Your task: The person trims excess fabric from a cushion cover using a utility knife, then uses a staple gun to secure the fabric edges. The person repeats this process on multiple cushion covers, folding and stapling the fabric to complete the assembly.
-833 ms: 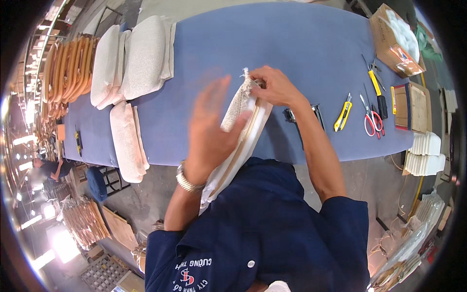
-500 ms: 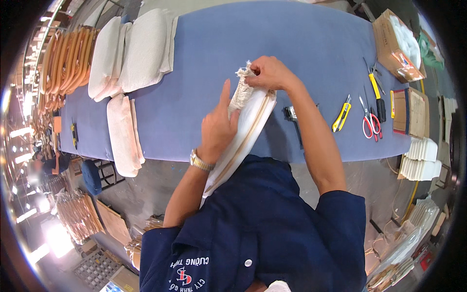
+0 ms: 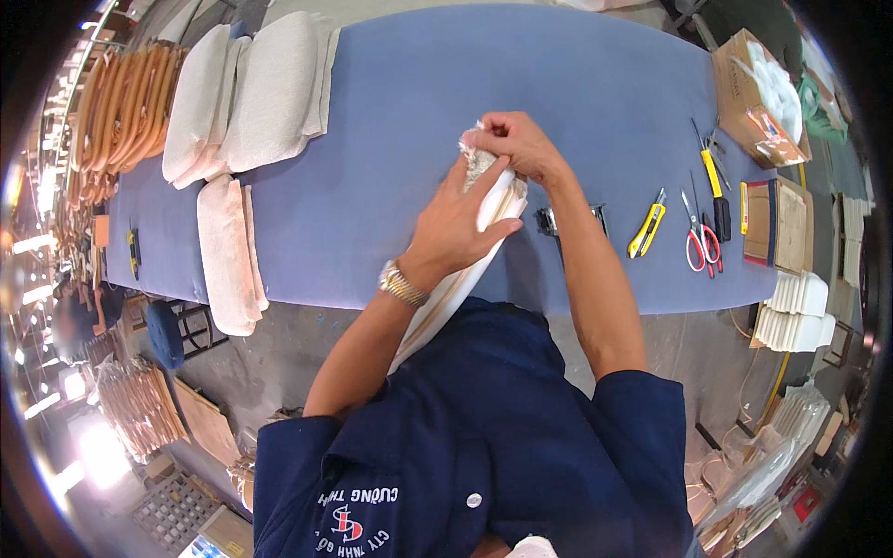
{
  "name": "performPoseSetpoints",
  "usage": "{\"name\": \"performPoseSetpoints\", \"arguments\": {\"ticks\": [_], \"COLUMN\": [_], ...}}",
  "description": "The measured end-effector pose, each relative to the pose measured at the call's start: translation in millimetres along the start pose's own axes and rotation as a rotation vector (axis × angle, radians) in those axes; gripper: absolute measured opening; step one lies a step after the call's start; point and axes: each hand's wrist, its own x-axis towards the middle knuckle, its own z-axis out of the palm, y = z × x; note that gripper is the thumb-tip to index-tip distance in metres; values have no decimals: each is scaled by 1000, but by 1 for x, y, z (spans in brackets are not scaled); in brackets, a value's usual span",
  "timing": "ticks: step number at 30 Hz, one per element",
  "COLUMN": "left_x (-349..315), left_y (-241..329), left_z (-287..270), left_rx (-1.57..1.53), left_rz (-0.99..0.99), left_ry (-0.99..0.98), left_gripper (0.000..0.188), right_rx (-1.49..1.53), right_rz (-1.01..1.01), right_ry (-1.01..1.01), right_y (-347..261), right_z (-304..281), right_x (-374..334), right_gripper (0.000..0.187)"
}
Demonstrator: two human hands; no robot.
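A long white foam pad (image 3: 462, 282) with a tan strip along it stands on edge against my body, slanting away over the table's near edge. Beige woven cloth (image 3: 480, 166) with a frayed edge covers its far end. My right hand (image 3: 514, 147) pinches the cloth at that end, thumb and fingers closed together. My left hand (image 3: 459, 230), with a metal watch on the wrist, lies over the pad and cloth just nearer. Its fingers stretch forward along the cloth, and its thumb points right across the pad. The pad's lower end is hidden by my shirt.
The blue-covered table (image 3: 400, 84) carries folded beige covers (image 3: 270, 102) at left. On the right lie a black metal tool (image 3: 549, 221), a yellow cutter (image 3: 648, 225), red-handled scissors (image 3: 701, 244) and a yellow-black screwdriver (image 3: 714, 177). A cardboard box (image 3: 739, 93) stands at the far right.
My left hand has moved forward and right, from beside the pad onto it, its fingers now near my right hand. The right hand still pinches the cloth, slightly turned.
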Motion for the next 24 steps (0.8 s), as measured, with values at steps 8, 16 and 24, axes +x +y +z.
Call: {"name": "performPoseSetpoints", "arguments": {"ticks": [8,16,24], "left_x": [25,47,60], "left_y": [-42,-52,-24], "left_z": [32,37,58], "left_rx": [-153,-79,52], "left_rz": [-23,-25,-146], "left_ry": [-85,-191,-236], "left_gripper": [58,46,41], "right_rx": [220,-359,-631], "right_rz": [-46,-69,156], "right_ry": [270,99,-39], "right_y": [42,28,2], "right_z": [15,-35,-56], "right_x": [-40,-67,-72], "right_gripper": [27,36,38]}}
